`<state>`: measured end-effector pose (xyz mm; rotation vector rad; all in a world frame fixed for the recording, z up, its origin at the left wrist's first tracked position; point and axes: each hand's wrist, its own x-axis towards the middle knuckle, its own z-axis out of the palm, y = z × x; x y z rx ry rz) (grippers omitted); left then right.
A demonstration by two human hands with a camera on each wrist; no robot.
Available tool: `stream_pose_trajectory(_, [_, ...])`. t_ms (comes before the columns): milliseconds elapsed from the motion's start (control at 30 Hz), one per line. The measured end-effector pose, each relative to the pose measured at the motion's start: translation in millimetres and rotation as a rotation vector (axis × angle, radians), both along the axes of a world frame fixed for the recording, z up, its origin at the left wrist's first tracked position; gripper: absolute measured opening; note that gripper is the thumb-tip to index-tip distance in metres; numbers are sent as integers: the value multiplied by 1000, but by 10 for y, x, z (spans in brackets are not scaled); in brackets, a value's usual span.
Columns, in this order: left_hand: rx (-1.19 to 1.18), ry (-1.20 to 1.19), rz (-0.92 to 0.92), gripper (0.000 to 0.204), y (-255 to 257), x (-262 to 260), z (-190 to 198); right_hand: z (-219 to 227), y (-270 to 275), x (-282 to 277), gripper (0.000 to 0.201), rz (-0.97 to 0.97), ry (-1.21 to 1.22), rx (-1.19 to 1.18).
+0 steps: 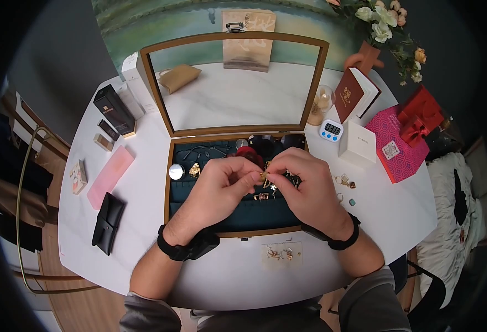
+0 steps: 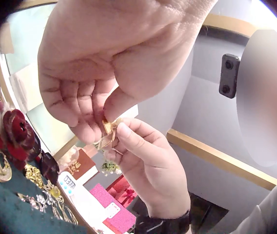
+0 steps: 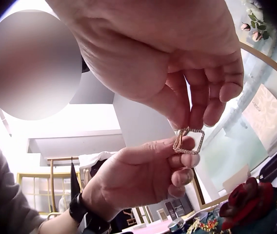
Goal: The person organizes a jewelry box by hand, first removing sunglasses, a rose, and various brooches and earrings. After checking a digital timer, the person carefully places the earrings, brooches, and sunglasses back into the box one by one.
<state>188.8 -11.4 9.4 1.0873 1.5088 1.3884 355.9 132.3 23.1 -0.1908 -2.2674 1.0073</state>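
Over the open jewellery box (image 1: 238, 234), my two hands meet at a small gold square-framed earring (image 3: 201, 140) set with tiny stones. Thumb and finger of my left hand (image 1: 213, 191) pinch one side of it. From the other side my right hand (image 1: 312, 185) pinches it with thumb and forefinger, its other fingers loosely bent. Beneath the hands, the dark green lining holds a red fabric flower (image 2: 17, 136), gold hoop earrings (image 2: 1, 168) and a gold brooch-like piece (image 1: 194, 169). My hands hide part of the box's middle.
The glass lid (image 1: 156, 83) stands raised behind the box. A card with earrings (image 1: 282, 254) lies in front. Rings (image 1: 344, 180), a white box (image 1: 358, 145) and a timer (image 1: 331, 130) are on the right; a black pouch (image 1: 109, 223) and cosmetics boxes (image 1: 113, 110) on the left.
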Motion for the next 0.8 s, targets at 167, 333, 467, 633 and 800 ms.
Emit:
stream_pose_trajectory(167, [34, 234, 60, 26, -6, 45, 79, 48, -8, 11, 6, 10, -51, -130])
stream_pose_trajectory(333, [94, 245, 80, 24, -4, 83, 56, 16, -8, 0, 6, 13, -61, -155])
stream_pose_trajectory(467, [128, 276, 125, 15, 14, 86, -6, -65, -20, -28, 4, 12, 28, -126])
stream_pose_trajectory(633, [134, 287, 176, 9, 16, 95, -1, -70, -26, -19, 5, 12, 21, -111])
stream_pose_trajectory(800, [164, 346, 202, 5, 20, 84, 6, -74, -35, -21, 7, 12, 13, -103])
